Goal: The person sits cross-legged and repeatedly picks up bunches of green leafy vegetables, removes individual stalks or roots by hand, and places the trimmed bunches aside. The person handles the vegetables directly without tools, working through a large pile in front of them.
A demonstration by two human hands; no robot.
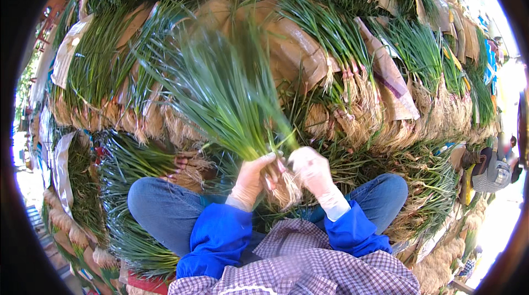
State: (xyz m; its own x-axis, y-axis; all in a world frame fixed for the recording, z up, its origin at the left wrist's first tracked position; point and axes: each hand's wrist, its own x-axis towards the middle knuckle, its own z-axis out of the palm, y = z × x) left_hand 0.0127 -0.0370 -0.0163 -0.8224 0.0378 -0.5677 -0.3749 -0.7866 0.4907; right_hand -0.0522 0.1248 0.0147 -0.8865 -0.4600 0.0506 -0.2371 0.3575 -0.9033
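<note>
My left hand (250,179), in a thin pale glove, is closed round the lower stems of a bunch of green onions (231,121). The long green leaves fan up and away, and pinkish bulbs with pale stringy roots (285,187) hang below the fist. Close to its right, my right hand (312,169), also gloved and somewhat blurred, grips green stalks (285,127) whose leaves slant up to the left. Beside my left knee lies another bunch with its roots (192,167) pointing right.
Rows of rooted green onions (355,80) lie ahead, with brown paper sheets (289,38) among them. A loose heap (425,187) lies to the right, leafy bundles (136,229) to the left. At the far right is another person (492,175), partly seen.
</note>
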